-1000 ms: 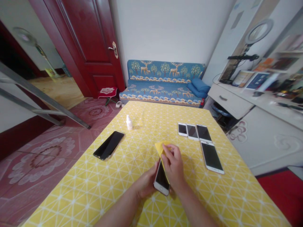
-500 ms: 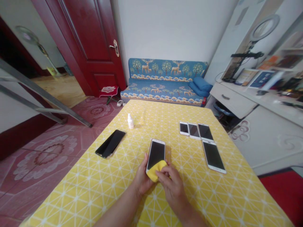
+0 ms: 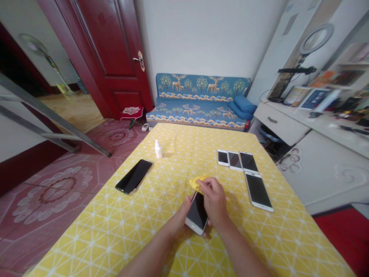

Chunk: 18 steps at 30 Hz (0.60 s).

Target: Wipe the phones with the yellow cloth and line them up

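Observation:
A white-framed smartphone (image 3: 198, 213) with a dark screen is held above the table, its home-button end toward me. My left hand (image 3: 181, 218) is closed round its left side and underneath, some fingertips showing at the right edge. In my right hand (image 3: 215, 198) a yellow cloth (image 3: 196, 184) is pinched between thumb and fingers. The cloth lies over the far end of the phone and hides it. Off to the left, a black smartphone (image 3: 134, 176) rests on the table, and beyond it stands a small white spray bottle (image 3: 158, 149).
Several white-framed phones lie together at the right, the largest phone (image 3: 258, 191) nearest me. They share the yellow patterned tablecloth (image 3: 115, 234). Behind the table is a blue sofa (image 3: 198, 104); a white desk (image 3: 325, 119) stands right, a metal ladder (image 3: 57, 117) left.
My right hand has moved the cloth from the phone's near end to its far end. The phone has come nearer to me and slightly right, with its near end now uncovered.

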{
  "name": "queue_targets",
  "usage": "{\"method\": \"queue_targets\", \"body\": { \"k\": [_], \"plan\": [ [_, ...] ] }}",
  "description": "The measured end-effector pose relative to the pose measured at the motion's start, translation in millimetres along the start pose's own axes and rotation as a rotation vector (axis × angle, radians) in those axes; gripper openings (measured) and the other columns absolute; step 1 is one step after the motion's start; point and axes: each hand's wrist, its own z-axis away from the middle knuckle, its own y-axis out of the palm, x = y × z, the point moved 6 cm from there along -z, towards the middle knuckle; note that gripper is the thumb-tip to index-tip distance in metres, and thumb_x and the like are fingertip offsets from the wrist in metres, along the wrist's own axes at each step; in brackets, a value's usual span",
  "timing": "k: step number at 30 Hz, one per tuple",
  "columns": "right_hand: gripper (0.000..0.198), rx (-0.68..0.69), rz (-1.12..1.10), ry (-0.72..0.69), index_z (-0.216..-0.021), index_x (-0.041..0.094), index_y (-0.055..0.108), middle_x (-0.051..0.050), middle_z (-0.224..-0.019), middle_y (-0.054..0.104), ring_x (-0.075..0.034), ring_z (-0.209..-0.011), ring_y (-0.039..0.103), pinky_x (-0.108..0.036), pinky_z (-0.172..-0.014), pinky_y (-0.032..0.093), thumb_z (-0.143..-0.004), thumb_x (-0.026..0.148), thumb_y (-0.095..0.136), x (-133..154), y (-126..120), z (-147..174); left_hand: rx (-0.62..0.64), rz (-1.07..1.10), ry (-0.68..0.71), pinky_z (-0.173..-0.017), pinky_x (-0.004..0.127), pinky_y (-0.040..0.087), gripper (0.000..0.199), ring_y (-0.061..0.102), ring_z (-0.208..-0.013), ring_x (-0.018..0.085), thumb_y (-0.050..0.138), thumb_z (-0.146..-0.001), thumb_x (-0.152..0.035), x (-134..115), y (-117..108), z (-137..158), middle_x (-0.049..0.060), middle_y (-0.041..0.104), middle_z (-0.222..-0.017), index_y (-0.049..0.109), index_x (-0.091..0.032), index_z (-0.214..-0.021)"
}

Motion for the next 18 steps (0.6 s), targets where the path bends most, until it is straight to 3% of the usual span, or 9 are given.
{"method": "queue_targets", "body": {
  "k": [3,6,8,12,16,18],
  "plan": [
    [0.029,-0.057,-0.013,0.147,-0.104,0.02,0.071,-0.006,-0.09,0.057,-0.019,-0.084,0.055,-0.033,-0.076,0.046,-0.093,0.022,0.044,-23,-11,-16,0.008,-0.013,0.027,-0.056,0.036,0.054,0.057,0.07,-0.079,0.028,0.037,-0.09,-0.056,-4,3,3,0.02,0.068,-0.099,0.05,-0.014,-0.126],
    [0.028,-0.095,-0.079,0.28,-0.103,0.018,0.071,-0.006,-0.09,0.056,-0.018,-0.082,0.057,-0.031,-0.075,0.048,-0.092,0.024,0.046,-38,-15,-16,-0.081,-0.021,0.059,-0.056,0.037,0.054,0.052,0.069,-0.087,0.033,0.041,-0.09,-0.052,-12,3,4,0.021,0.067,-0.105,0.05,-0.014,-0.124],
    [0.028,-0.105,-0.079,0.289,-0.104,0.018,0.071,-0.005,-0.09,0.055,-0.017,-0.081,0.057,-0.03,-0.073,0.048,-0.091,0.024,0.047,-37,-13,-8,-0.167,-0.024,0.085,-0.058,0.038,0.054,0.05,0.069,-0.086,0.033,0.046,-0.089,-0.051,-18,0,4,0.019,0.068,-0.104,0.053,-0.014,-0.122],
    [0.028,-0.061,-0.006,0.127,-0.106,0.019,0.07,-0.004,-0.083,0.052,-0.017,-0.077,0.053,-0.03,-0.068,0.044,-0.093,0.02,0.045,-3,-1,19,-0.384,0.037,0.236,-0.074,0.034,0.053,0.04,0.068,-0.083,0.024,0.056,-0.086,-0.043,-26,-14,4,0.014,0.07,-0.097,0.063,-0.011,-0.109],
    [0.027,0.08,0.07,-0.098,-0.1,0.021,0.07,-0.003,-0.075,0.054,-0.017,-0.073,0.05,-0.03,-0.065,0.037,-0.092,0.015,0.045,43,11,46,-0.412,0.118,0.217,-0.076,0.031,0.051,0.041,0.066,-0.078,0.021,0.057,-0.084,-0.047,-24,-20,6,0.012,0.07,-0.084,0.067,-0.007,-0.09],
    [0.026,0.146,0.069,-0.167,-0.096,0.022,0.07,-0.002,-0.073,0.054,-0.016,-0.07,0.05,-0.03,-0.063,0.036,-0.091,0.014,0.047,52,10,52,-0.43,0.133,0.195,-0.073,0.031,0.05,0.043,0.065,-0.073,0.02,0.058,-0.082,-0.049,-24,-23,7,0.012,0.069,-0.079,0.067,-0.007,-0.087]
  ]
}}
